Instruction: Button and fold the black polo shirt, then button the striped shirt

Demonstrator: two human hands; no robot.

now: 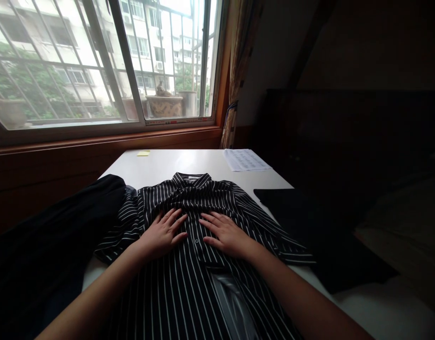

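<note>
A black shirt with white stripes lies front up on the white table, its collar toward the window and its sleeves out to both sides. My left hand rests flat on the left chest of the shirt, fingers spread. Across the button line, my right hand presses on the other side with its fingers apart. Between the hands a button shows. Lower down, the front gapes and a grey inner surface is visible. The cloth above my fingertips is wrinkled.
The white table bears a yellow sticky note and printed sheets at its far side. Dark clothing is heaped at the left edge. A flat black item lies at the right. Beyond stands a barred window.
</note>
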